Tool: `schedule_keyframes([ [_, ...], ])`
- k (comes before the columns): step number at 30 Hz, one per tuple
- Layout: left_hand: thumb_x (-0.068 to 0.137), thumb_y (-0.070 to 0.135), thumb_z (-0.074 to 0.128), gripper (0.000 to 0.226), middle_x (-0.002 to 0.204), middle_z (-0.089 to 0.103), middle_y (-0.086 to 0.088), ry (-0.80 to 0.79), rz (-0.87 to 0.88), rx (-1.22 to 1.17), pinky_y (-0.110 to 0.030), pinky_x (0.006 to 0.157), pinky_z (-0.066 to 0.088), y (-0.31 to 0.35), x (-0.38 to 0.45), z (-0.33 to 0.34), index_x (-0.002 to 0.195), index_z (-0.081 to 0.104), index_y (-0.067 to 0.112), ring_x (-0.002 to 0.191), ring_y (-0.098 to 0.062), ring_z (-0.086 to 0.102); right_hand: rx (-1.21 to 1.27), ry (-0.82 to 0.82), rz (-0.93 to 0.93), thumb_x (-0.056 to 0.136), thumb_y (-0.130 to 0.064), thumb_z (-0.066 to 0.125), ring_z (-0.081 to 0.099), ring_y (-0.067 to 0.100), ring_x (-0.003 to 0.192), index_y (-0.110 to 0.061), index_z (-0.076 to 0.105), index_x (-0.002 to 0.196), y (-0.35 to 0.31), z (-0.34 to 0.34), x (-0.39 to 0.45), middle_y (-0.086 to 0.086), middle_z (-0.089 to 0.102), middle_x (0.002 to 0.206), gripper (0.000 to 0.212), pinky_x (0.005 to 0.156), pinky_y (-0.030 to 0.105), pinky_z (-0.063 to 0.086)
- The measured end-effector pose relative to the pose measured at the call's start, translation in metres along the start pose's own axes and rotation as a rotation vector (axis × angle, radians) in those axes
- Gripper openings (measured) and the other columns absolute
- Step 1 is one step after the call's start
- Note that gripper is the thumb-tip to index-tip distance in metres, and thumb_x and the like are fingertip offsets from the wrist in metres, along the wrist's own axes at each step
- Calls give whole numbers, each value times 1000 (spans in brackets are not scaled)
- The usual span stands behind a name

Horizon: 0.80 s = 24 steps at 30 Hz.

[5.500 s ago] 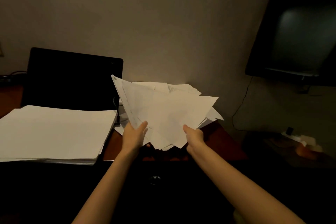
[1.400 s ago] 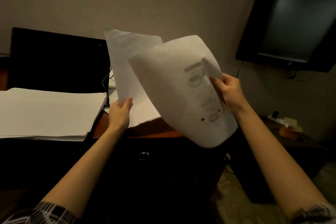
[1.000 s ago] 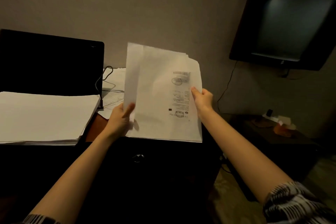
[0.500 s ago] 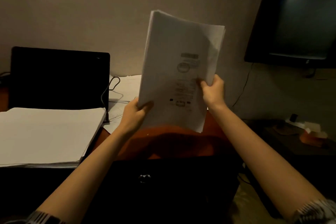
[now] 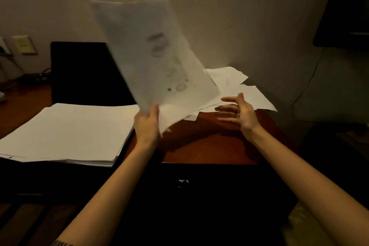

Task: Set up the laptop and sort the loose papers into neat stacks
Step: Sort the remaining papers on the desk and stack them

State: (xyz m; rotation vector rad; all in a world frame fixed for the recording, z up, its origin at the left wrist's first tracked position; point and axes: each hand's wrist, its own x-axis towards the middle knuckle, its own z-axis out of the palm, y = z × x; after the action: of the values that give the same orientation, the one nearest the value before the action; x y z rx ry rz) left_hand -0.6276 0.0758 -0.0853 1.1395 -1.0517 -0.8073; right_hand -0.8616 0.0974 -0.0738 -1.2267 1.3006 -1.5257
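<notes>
Sorting is under way. The left hand pinches a blurred bundle of papers at frame centre; the right hand, fingers spread and empty, hovers by the loose pile. Next, probably laying the bundle on the neat stack at left, before the laptop.

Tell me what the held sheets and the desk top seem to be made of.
Held sheets: thin white printer paper, matte; faint print shows and they flex in the left hand, though they are blurred. Desk top: reddish-brown wood or wood veneer, probably with a smooth, slightly glossy finish; the dim light hides any grain.
</notes>
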Motion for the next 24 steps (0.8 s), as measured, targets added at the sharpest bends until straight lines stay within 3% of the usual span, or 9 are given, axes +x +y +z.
schedule_keyframes([
  [1, 94, 23, 56, 18, 85, 64, -11, 65, -52, -102, -34, 55, 56, 6, 7, -6, 102, 58, 7, 68, -28, 67, -60, -57, 2, 103, -37, 27, 65, 21, 97, -11, 58, 114, 4, 6, 1, 11, 65, 106, 42, 82, 39, 57],
  [3, 98, 20, 50, 16, 78, 61, -8, 179, -146, -274, -25, 38, 47, 24, 18, -18, 105, 52, 5, 46, -18, 62, -341, -187, -76, 100, -27, 43, 60, 19, 106, -17, 61, 113, 18, 21, 1, 6, 63, 113, 24, 97, 45, 48],
  [5, 100, 19, 46, 18, 76, 59, -8, 236, -185, -403, -21, 34, 41, 40, 25, -29, 110, 48, 3, 39, -11, 59, -764, -395, -274, 96, -23, 54, 55, 17, 114, -17, 61, 119, 30, 43, 1, 3, 60, 124, 25, 104, 35, 40],
  [7, 102, 18, 42, 18, 76, 59, -7, 266, -202, -471, -17, 33, 38, 46, 27, -40, 115, 45, 6, 40, -8, 59, -1112, -531, -525, 95, -25, 54, 51, 21, 120, -12, 52, 131, 31, 67, 3, 6, 52, 134, 38, 102, 32, 40],
  [11, 102, 17, 40, 13, 63, 61, -5, 296, -255, -494, -16, 32, 33, 38, 23, -57, 112, 43, 9, 37, -4, 57, -1486, -482, -880, 94, -18, 50, 56, 31, 110, -9, 53, 128, 25, 108, 18, 12, 56, 125, 35, 84, 42, 50],
  [15, 102, 16, 39, 12, 64, 59, -6, 281, -297, -506, -15, 29, 28, 28, 18, -66, 108, 44, 6, 34, -3, 52, -1615, -505, -950, 93, -17, 49, 59, 32, 99, -7, 55, 116, 24, 133, 29, 13, 60, 111, 26, 75, 38, 46],
  [20, 103, 16, 36, 16, 73, 53, -6, 254, -275, -470, -14, 28, 22, 16, 19, -71, 110, 44, 5, 33, -3, 47, -1659, -444, -785, 91, -22, 53, 61, 27, 97, -13, 49, 123, 27, 140, 40, 8, 60, 112, 33, 72, 36, 49],
  [22, 103, 17, 36, 16, 72, 53, -7, 253, -273, -457, -13, 28, 21, 13, 19, -72, 108, 45, 4, 32, -3, 47, -1632, -396, -780, 88, -22, 59, 62, 27, 90, -12, 51, 121, 33, 143, 43, 9, 62, 106, 35, 69, 36, 52],
  [24, 103, 19, 37, 18, 72, 53, -6, 254, -295, -435, -12, 28, 23, 8, 20, -73, 101, 48, 5, 32, -4, 47, -1604, -341, -836, 72, -15, 75, 63, 26, 71, -10, 59, 108, 37, 147, 42, 9, 65, 86, 40, 55, 32, 50],
])
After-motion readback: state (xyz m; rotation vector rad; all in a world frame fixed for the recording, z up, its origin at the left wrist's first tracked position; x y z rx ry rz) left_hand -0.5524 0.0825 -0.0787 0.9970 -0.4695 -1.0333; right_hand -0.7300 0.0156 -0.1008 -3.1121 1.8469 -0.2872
